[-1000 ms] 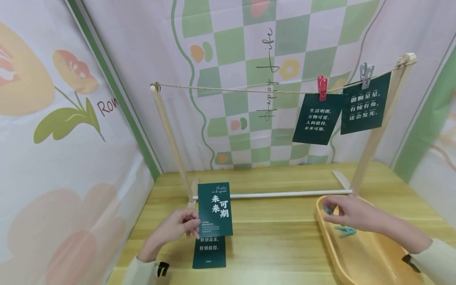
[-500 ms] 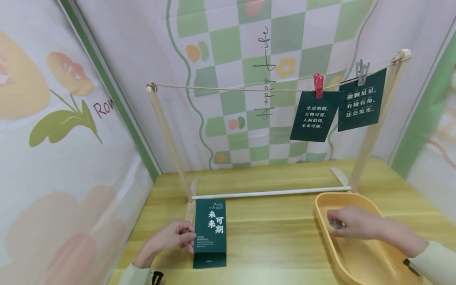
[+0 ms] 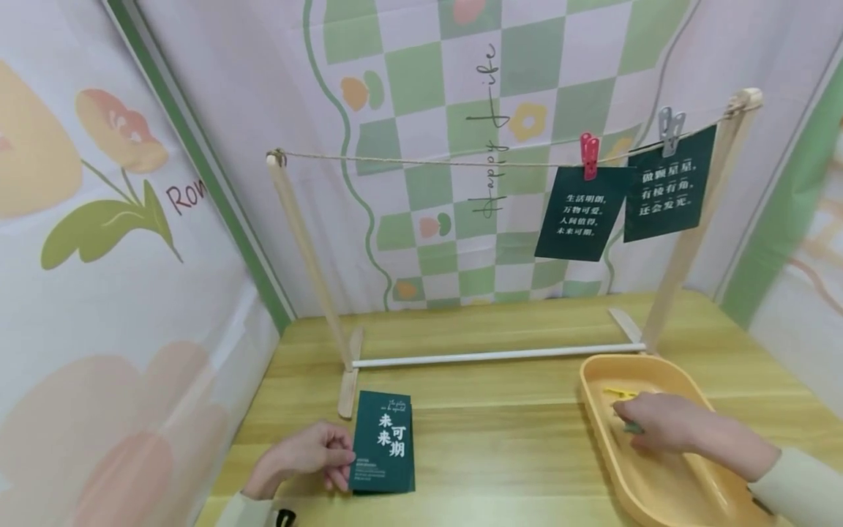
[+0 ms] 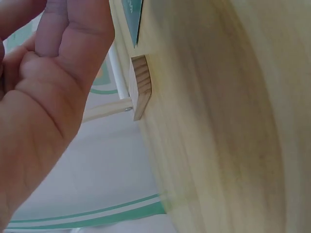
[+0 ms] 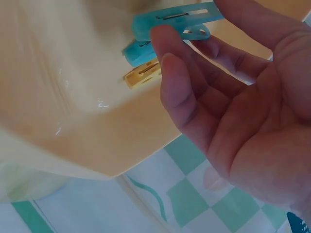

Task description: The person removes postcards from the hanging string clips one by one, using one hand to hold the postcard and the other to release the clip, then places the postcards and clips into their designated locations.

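Note:
A dark green card [image 3: 384,446] with white lettering lies almost squarely over another green card on the table. My left hand [image 3: 312,455] pinches its left edge between thumb and fingers. My right hand [image 3: 668,421] reaches down into the yellow tray [image 3: 665,487]. In the right wrist view, its thumb and fingers hold a teal clothespin [image 5: 167,23]. Just below that lies a second teal clothespin [image 5: 137,54], partly hidden by the fingers, and beside it a yellow clothespin [image 5: 142,74]. The left wrist view catches only a corner of a green card [image 4: 133,22].
A wooden frame [image 3: 306,256] with a twine line [image 3: 421,162] stands behind. From the line hang two green cards: one [image 3: 578,234] under a red clothespin [image 3: 589,157], the other [image 3: 665,197] under a grey clothespin [image 3: 671,133]. A white rod [image 3: 494,357] joins the frame's feet.
My left hand has lowered the card and drawn it nearer, onto the lower card, covering nearly all of it. My right hand has moved deeper into the tray, and the yellow clothespin now shows.

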`<action>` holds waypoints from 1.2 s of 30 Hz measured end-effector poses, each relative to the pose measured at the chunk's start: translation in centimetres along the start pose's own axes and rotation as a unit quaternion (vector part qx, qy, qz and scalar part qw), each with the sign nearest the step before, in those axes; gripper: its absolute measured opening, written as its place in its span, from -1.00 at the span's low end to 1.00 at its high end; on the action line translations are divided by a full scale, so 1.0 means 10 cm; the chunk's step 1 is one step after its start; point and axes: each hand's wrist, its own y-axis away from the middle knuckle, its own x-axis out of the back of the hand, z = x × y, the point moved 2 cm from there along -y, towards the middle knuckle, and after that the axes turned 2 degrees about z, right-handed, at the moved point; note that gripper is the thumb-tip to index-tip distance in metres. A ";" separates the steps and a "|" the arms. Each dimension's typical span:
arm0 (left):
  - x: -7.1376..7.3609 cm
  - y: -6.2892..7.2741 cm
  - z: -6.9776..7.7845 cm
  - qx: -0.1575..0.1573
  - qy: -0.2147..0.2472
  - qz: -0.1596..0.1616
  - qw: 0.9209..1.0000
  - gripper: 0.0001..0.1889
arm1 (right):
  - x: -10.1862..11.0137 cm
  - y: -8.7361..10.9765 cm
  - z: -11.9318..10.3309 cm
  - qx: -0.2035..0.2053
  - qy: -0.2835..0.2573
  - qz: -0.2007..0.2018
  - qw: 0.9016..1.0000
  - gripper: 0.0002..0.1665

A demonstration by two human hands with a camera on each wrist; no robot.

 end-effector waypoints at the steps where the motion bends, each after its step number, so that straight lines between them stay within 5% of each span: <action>1: 0.00 0.00 -0.01 0.009 0.005 0.004 1.000 -0.84 | 0.00 0.00 0.00 -0.002 -0.001 -0.003 1.000 -0.63; 22: -0.11 -0.18 -0.13 0.120 -0.030 0.068 0.990 -0.86 | -0.02 0.00 0.03 -0.024 0.010 -0.004 1.000 -0.66; 36: -0.12 -0.14 -0.12 0.134 -0.028 0.037 0.990 -0.80 | -0.08 0.01 0.02 0.020 0.013 0.022 0.999 -0.56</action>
